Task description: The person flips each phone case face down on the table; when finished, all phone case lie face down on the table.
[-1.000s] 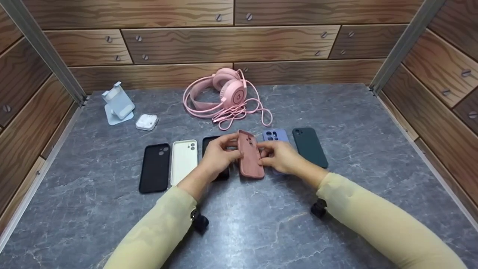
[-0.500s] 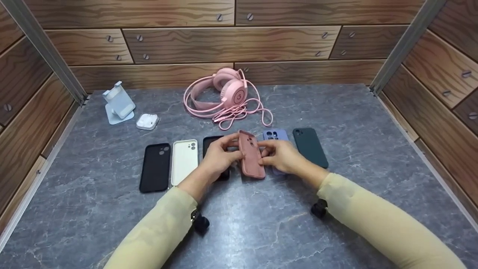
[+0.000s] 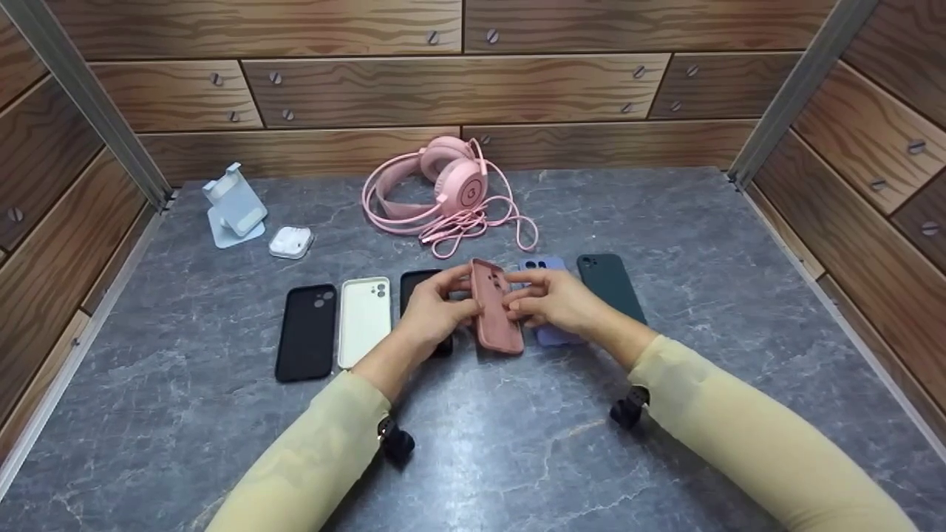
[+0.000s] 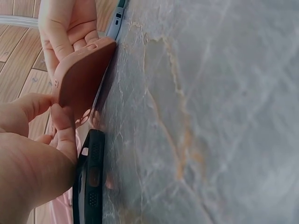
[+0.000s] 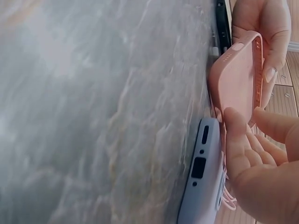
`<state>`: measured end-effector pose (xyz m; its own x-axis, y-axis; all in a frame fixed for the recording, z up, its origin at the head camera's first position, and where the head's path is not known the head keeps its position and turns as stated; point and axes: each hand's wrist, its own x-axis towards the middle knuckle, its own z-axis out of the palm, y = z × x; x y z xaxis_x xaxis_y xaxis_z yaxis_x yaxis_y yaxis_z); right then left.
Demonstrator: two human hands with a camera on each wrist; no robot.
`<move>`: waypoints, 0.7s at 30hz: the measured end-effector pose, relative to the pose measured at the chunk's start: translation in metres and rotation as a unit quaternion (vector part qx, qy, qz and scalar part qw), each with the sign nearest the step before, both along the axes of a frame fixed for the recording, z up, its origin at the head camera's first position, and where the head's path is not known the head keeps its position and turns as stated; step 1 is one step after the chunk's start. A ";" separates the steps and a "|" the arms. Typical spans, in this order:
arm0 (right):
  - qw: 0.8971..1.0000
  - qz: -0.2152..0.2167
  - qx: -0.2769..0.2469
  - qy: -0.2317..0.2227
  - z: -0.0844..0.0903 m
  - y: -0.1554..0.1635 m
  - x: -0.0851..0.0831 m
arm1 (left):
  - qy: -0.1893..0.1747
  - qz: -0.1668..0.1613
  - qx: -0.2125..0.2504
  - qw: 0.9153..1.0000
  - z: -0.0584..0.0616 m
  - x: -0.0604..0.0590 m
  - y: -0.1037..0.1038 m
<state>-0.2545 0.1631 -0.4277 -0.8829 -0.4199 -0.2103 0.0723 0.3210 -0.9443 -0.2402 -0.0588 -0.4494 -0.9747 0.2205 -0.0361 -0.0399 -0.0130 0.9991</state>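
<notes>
A pink phone case point(image 3: 497, 318) is held tilted up from the table, its hollow inside facing the person. My left hand point(image 3: 429, 314) pinches its left edge, thumb on the inside and fingers behind. My right hand point(image 3: 562, 301) has thumb and forefinger at its right edge, the other fingers curled, as the right wrist view shows. Partly hidden under the left hand is a black case point(image 3: 412, 284). A lilac case point(image 3: 556, 336) lies behind and below the right hand, its end with a charging-port cutout showing in the right wrist view.
To the left lie a black case point(image 3: 305, 332) and a cream case point(image 3: 363, 321); a dark green case point(image 3: 613, 284) lies to the right. Farther back are pink headphones point(image 3: 458, 185) with a coiled cable, white boxed earphones point(image 3: 290, 241) and a pale blue phone stand point(image 3: 236, 203).
My right hand has shifted slightly up, its fingertips now farther over the pink case's inside, and more of the lilac case's lower end shows. My left hand and the pink case stay put.
</notes>
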 end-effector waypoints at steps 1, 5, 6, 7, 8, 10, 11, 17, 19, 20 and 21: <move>1.000 0.000 -0.012 -0.010 0.000 -0.001 0.000 | 0.000 -0.001 -0.001 1.000 0.000 0.000 0.000; 0.998 -0.005 -0.046 -0.040 0.000 -0.003 0.000 | -0.001 -0.008 0.001 1.000 0.002 0.001 -0.002; 0.998 -0.008 -0.052 -0.046 0.000 -0.004 0.000 | 0.000 -0.011 0.001 1.000 0.003 0.001 -0.002; 0.997 -0.008 -0.057 -0.049 0.000 -0.004 -0.001 | 0.001 -0.015 0.004 1.000 0.003 0.001 -0.002; 0.997 -0.009 -0.063 -0.053 0.000 -0.004 -0.001 | 0.002 -0.019 0.004 1.000 0.004 0.001 -0.002; 0.995 -0.011 -0.076 -0.059 0.001 -0.005 -0.001 | 0.007 -0.031 0.009 0.999 0.005 0.001 -0.002; 0.995 -0.011 -0.081 -0.061 0.001 -0.005 -0.001 | 0.009 -0.038 0.013 0.999 0.006 0.001 -0.002; 0.992 -0.007 -0.106 -0.071 0.005 -0.004 0.001 | 0.015 -0.085 0.046 0.995 0.008 0.000 -0.002; 0.990 -0.010 -0.115 -0.076 0.005 -0.004 0.001 | 0.017 -0.097 0.051 0.994 0.008 0.001 -0.003; 0.989 -0.012 -0.121 -0.079 0.005 -0.004 0.001 | 0.017 -0.102 0.054 0.993 0.009 0.002 -0.003; 0.988 -0.013 -0.127 -0.083 0.006 -0.004 0.001 | 0.017 -0.107 0.055 0.993 0.008 0.002 -0.003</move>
<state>-0.2531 0.1591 -0.4220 -0.8562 -0.4557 -0.2434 0.2378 0.0707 -0.9687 -0.2383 -0.0621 -0.4410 -0.9055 0.4231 0.0323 -0.0192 -0.1168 0.9930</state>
